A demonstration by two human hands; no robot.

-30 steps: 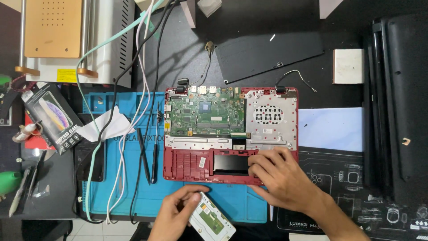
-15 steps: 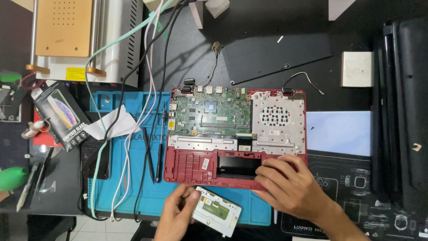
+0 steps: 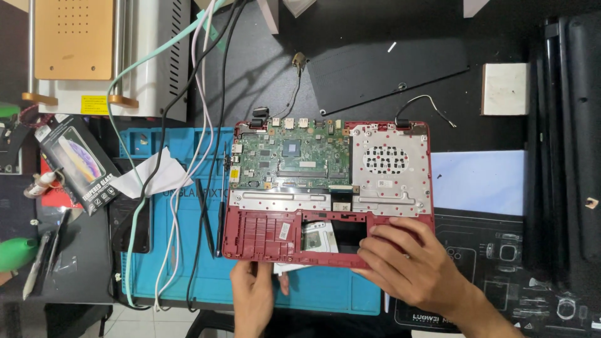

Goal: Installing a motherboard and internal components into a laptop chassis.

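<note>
An opened red laptop base (image 3: 263,235) lies on a blue work mat (image 3: 319,294), its green circuit board (image 3: 288,159) and silver metal plate (image 3: 385,169) exposed. My left hand (image 3: 253,294) sits at the base's front edge, fingers pushing a small touchpad board (image 3: 318,238) up under the palm rest; the board shows through the rectangular cutout. My right hand (image 3: 407,263) presses on the base's front right corner, fingers spread beside the cutout.
Several cables (image 3: 188,144) trail across the mat's left side, next to a black stylus-like tool (image 3: 205,216) and tweezers (image 3: 220,206). A boxed screen protector (image 3: 78,163) lies at the left. A white machine (image 3: 106,56) stands top left. Dark laptop panels (image 3: 563,138) are stacked right.
My left hand has carried the touchpad board from below the mat's front edge up under the laptop's palm rest. My right hand stayed on the front right corner.
</note>
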